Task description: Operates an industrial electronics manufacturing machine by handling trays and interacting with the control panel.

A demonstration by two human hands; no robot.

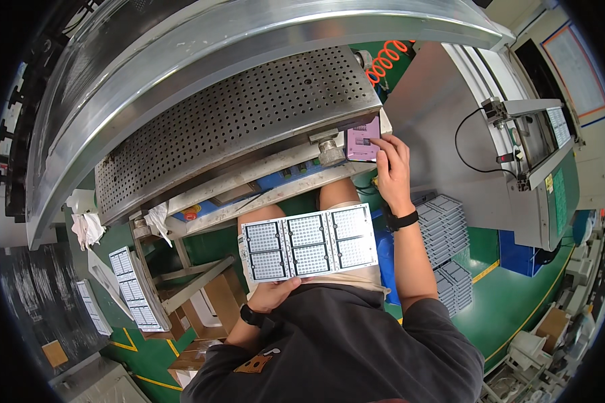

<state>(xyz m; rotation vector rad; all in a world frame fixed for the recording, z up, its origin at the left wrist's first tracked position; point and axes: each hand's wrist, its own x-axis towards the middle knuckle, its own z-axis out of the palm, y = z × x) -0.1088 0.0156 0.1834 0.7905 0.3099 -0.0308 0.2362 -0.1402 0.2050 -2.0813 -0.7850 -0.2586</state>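
Observation:
My left hand [274,294] grips the lower edge of a white printed circuit board panel [309,243], its thumb on the top face. The panel lies level above my lap and carries dark-framed blocks of small pads. Off to the right, my right hand [393,168] reaches up to a phone [363,149] with a pink screen, a fingertip on or just over the glass. Its fingers are loosely bent and apart, with nothing held. The phone leans at the right end of the machine's ledge.
A perforated metal table [242,121] spans the front, under a curved metal frame [262,50]. Stacked grey trays [440,232] stand on the floor at right, beside a grey machine cabinet [444,134]. More white panels [136,289] stand at left, near cardboard boxes [218,302]. An orange coiled hose [386,60] hangs behind.

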